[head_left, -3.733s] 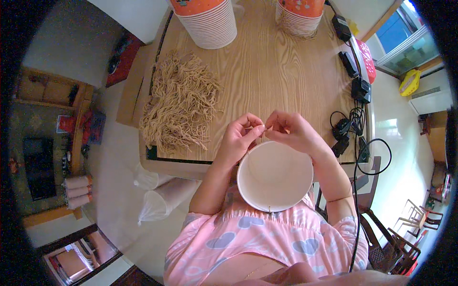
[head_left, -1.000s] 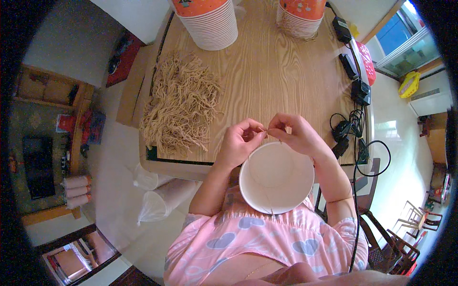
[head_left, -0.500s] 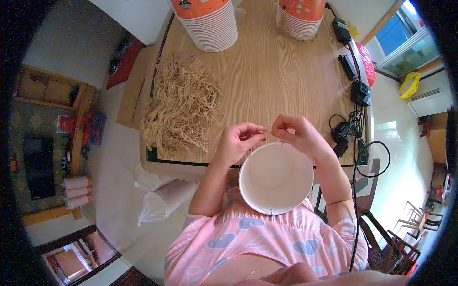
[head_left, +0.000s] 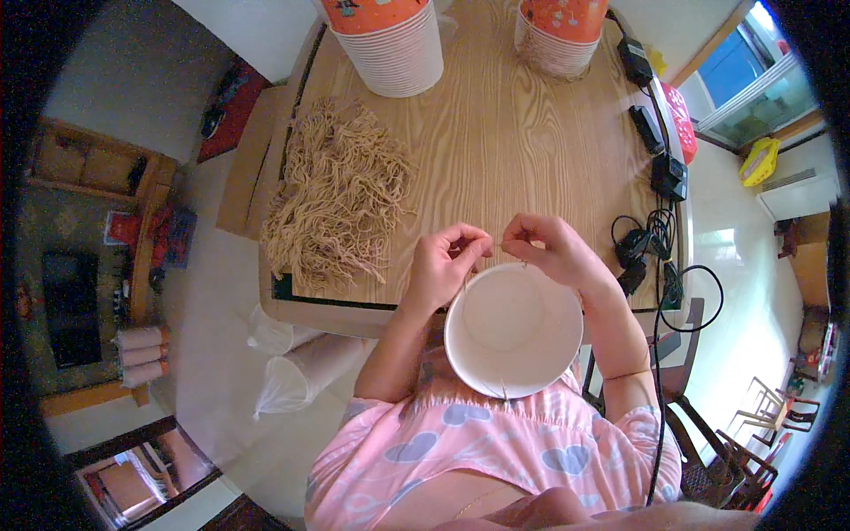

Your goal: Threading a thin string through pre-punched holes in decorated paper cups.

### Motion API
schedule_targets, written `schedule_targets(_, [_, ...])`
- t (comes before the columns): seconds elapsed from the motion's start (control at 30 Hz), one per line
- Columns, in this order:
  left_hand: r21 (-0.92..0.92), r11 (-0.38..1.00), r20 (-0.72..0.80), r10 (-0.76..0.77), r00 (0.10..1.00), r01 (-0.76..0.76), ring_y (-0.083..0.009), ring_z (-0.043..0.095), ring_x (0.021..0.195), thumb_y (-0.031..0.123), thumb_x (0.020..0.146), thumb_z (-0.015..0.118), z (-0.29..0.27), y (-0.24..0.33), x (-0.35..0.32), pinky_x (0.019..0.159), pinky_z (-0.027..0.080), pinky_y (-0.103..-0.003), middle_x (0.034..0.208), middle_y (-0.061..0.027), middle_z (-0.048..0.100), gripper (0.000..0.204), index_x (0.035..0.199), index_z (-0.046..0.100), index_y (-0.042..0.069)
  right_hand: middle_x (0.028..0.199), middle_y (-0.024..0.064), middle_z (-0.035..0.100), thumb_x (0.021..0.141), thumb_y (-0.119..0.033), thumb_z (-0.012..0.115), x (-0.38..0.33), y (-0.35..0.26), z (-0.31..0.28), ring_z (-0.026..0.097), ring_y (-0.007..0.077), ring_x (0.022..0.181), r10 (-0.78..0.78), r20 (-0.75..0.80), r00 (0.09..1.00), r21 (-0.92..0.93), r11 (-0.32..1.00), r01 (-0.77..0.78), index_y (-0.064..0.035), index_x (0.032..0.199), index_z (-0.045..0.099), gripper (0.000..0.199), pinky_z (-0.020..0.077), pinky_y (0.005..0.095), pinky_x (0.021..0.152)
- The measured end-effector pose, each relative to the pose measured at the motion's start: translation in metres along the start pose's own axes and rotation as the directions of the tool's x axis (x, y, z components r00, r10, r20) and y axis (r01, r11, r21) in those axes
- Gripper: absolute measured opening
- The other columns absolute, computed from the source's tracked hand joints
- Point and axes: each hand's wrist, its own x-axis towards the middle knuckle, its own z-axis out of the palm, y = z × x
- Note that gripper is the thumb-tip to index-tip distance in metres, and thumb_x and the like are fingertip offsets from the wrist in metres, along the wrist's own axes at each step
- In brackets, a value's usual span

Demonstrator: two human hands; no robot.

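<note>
A white paper bucket (head_left: 515,329) rests in front of me at the table's near edge, its open mouth facing up. Above its far rim, my left hand (head_left: 445,263) pinches a thin piece of twine between thumb and fingers; a strand hangs down toward the rim. My right hand (head_left: 551,248), fingertips pressed together, is just to the right, also on what looks like twine, mostly hidden by the fingers. A short strand end shows at the bucket's near rim. To the left lies a heap of tan twine pieces (head_left: 341,199) on the wooden table (head_left: 478,142).
Two stacks of nested buckets stand at the back, a tall stack (head_left: 390,53) and another stack (head_left: 558,44) with twine around it. Black adapters (head_left: 668,177) and coiled cables (head_left: 651,239) line the right edge. Plastic-wrapped rolls (head_left: 305,376) lie on the floor at left.
My hands have drawn slightly apart, opening a small gap between the fingertips where a strand stretched before. The bucket has hardly moved.
</note>
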Motion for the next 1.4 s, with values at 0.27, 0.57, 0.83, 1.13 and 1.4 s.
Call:
schedule_targets(0.27, [0.038, 0.99, 0.133, -0.137, 0.982, 0.133, -0.0065, 0.057, 0.064, 0.007, 0.083, 0.061, 0.001, -0.005, 0.014, 0.057, 0.047, -0.022, 0.074, -0.0028, 0.064, 0.007, 0.084, 0.063, 0.0, 0.072, -0.0019, 0.052, 0.089, -0.016, 0.055, 0.003, 0.02, 0.001, 0.047, 0.0057, 0.068, 0.104, -0.008, 0.995, 0.29, 0.952, -0.097, -0.0008, 0.083, 0.056, 0.016, 0.0386, 0.0202, 0.06])
schedule_targets(0.57, [-0.329, 0.897, -0.154, 0.257, 0.954, -0.295, -0.0091, 0.06, 0.068, -0.001, 0.084, 0.055, 0.013, 0.018, -0.011, 0.06, 0.05, -0.023, 0.074, -0.0058, 0.06, 0.003, 0.085, 0.052, 0.002, 0.073, -0.0033, 0.049, 0.089, -0.015, 0.054, -0.024, -0.017, 0.013, 0.045, 0.0053, 0.067, 0.056, -0.173, 0.983, 0.481, 0.876, 0.034, -0.0045, 0.083, 0.054, 0.012, 0.0378, 0.0194, 0.058])
schedule_targets(0.83, [0.087, 0.902, 0.096, 0.416, 0.904, -0.424, -0.0141, 0.062, 0.071, 0.002, 0.077, 0.063, 0.0, 0.048, -0.047, 0.063, 0.05, -0.027, 0.078, -0.0067, 0.062, 0.009, 0.083, 0.056, 0.003, 0.08, 0.0089, 0.061, 0.08, -0.009, 0.062, -0.049, -0.05, 0.015, 0.059, 0.0201, 0.079, -0.205, -0.049, 0.978, 0.099, 0.973, 0.208, -0.0004, 0.085, 0.06, 0.01, 0.0456, 0.0302, 0.072])
schedule_targets(1.13, [0.22, 0.896, 0.118, 0.368, 0.922, -0.385, -0.0165, 0.062, 0.069, 0.003, 0.076, 0.064, 0.003, 0.054, -0.065, 0.06, 0.05, -0.029, 0.076, -0.0069, 0.061, 0.011, 0.083, 0.056, 0.004, 0.08, 0.0064, 0.062, 0.078, -0.008, 0.067, -0.065, -0.064, 0.025, 0.059, 0.0142, 0.075, -0.151, -0.082, 0.985, 0.098, 0.982, 0.159, -0.0009, 0.09, 0.061, 0.015, 0.0475, 0.0276, 0.065])
schedule_targets(1.4, [0.253, 0.859, 0.13, 0.425, 0.896, -0.445, -0.0211, 0.061, 0.066, 0.004, 0.075, 0.065, 0.006, 0.059, -0.064, 0.058, 0.049, -0.032, 0.073, -0.0078, 0.059, 0.013, 0.083, 0.055, 0.005, 0.077, 0.0051, 0.06, 0.075, -0.003, 0.067, -0.067, -0.067, 0.026, 0.057, 0.0125, 0.073, -0.071, -0.14, 0.988, 0.121, 0.989, 0.088, 0.0005, 0.085, 0.058, 0.014, 0.0463, 0.0258, 0.066])
